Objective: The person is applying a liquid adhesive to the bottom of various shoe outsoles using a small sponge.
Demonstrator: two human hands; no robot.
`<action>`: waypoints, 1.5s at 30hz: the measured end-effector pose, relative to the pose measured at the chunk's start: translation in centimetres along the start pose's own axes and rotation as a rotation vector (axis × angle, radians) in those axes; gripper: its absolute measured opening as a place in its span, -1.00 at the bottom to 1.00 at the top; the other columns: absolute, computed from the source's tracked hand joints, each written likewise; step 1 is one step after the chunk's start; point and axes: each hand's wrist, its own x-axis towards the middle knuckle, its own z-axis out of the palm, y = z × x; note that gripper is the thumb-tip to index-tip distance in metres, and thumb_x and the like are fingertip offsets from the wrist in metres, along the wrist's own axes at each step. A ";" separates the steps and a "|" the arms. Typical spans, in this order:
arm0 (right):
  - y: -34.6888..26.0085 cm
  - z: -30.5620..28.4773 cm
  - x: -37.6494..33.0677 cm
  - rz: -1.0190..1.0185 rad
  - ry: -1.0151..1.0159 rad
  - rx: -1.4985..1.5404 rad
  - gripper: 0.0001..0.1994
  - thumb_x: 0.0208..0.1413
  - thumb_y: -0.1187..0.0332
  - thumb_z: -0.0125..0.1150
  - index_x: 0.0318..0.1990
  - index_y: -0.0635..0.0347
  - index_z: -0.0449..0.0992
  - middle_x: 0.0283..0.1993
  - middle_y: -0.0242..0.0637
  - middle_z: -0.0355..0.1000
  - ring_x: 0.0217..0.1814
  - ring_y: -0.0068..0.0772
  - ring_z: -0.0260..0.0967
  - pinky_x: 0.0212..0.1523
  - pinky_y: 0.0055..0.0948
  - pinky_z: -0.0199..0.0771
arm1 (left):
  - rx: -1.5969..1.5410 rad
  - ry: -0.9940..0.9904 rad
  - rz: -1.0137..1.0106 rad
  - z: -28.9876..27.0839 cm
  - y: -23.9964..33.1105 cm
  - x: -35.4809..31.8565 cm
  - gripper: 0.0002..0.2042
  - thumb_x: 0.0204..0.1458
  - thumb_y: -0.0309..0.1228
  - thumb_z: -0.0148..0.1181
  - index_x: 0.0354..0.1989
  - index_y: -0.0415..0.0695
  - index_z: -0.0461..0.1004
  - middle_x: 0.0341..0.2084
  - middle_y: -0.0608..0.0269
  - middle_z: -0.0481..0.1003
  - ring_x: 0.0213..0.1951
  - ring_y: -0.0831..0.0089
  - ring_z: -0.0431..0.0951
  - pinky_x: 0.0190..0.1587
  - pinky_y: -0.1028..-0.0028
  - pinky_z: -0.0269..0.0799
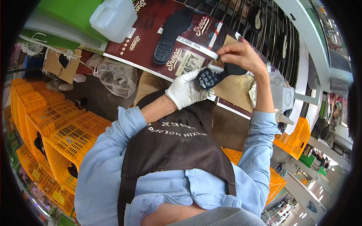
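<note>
The black shoe sole [217,75] sits in mid-air over the worktop [233,90] — its long axis runs roughly level, heel tread toward the person's left, toe end toward the right. The white-gloved left hand [184,90] has its grip clamped on the heel end. The bare right hand [241,56] pinches a small brush [215,67] shut between its fingers, bristles on the sole. A second black sole [171,34] lies apart on the printed cardboard [151,22].

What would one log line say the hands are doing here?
left hand: gloved, holds black shoe sole | right hand: bare, presses small brush on sole | second sole: lies on cardboard
</note>
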 end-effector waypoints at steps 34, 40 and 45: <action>8.6 -4.1 -7.5 0.416 0.832 0.097 -0.78 0.02 0.43 0.27 -0.19 0.37 0.60 -0.36 -0.20 0.58 -0.36 -0.55 0.49 -0.27 -0.55 0.47 | 0.041 -0.189 -0.034 1.2 0.0 -0.7 -0.53 0.29 -0.25 -0.22 0.36 -0.06 0.05 0.17 0.04 0.27 0.07 0.17 0.42 0.11 0.09 0.42; 9.5 -3.0 -9.0 0.525 0.994 -0.173 -0.75 0.01 0.35 0.32 -0.20 0.34 0.61 -0.31 -0.24 0.59 -0.33 -0.56 0.50 -0.21 -0.57 0.47 | 0.126 -0.189 -0.051 1.8 0.4 -1.0 -0.45 0.18 -0.47 -0.09 0.38 -0.08 0.00 0.15 -0.02 0.28 0.07 0.11 0.44 0.10 0.13 0.45; 9.3 -2.1 -9.5 0.476 0.754 0.001 -0.72 0.01 0.33 0.31 -0.15 0.31 0.61 -0.30 -0.25 0.60 -0.30 -0.54 0.51 -0.20 -0.54 0.48 | 0.319 -0.160 -0.017 1.8 0.3 -0.8 -0.28 0.08 -0.62 0.06 0.40 -0.04 -0.11 0.13 0.00 0.30 -0.01 0.16 0.51 -0.01 0.29 0.57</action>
